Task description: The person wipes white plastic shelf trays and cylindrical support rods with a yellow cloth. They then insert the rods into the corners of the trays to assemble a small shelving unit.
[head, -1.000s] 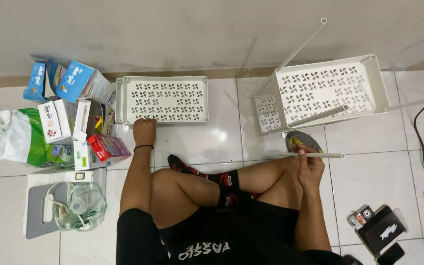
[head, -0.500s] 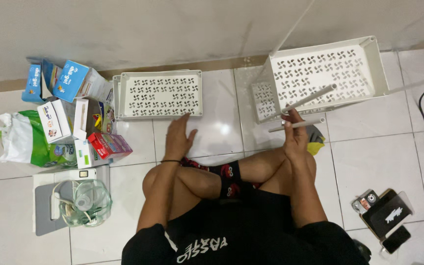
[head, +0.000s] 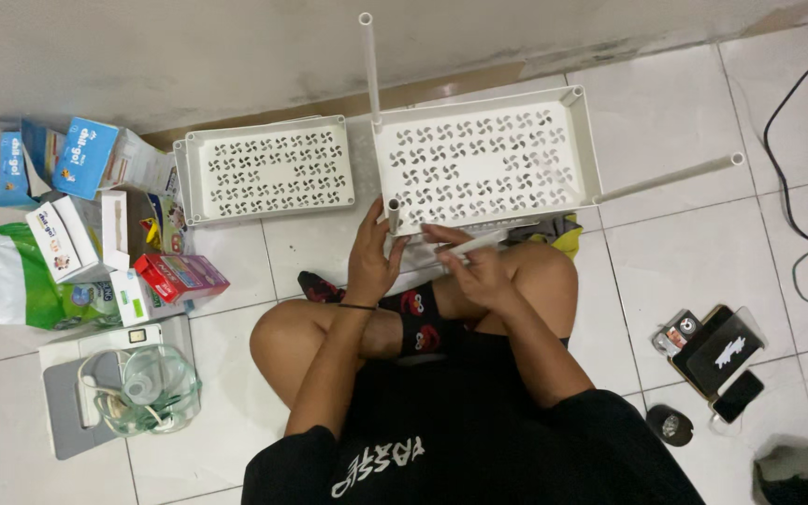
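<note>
Left hand [head: 373, 257] has moved onto the tray [head: 488, 154] post, seemingly gripping; right hand [head: 481, 271] clasps a tube [head: 469, 246].

- This is looking like a room in a home: a person is sitting cross-legged on a floor of large white glazed tiles [head: 666, 122], right against a plain wall with a brown skirting strip [head: 441, 89].
- Household clutter is lying along the wall: small cardboard boxes [head: 95, 154], a green and white plastic bag [head: 2, 281], a red carton [head: 180, 276].
- White perforated plastic shelf trays [head: 268, 168] with push-in tube legs are sitting on the tiles, flat-pack home storage.
- Phones and a wallet [head: 713, 351] are resting on the floor, and a black cable [head: 783, 187] is trailing past.
</note>
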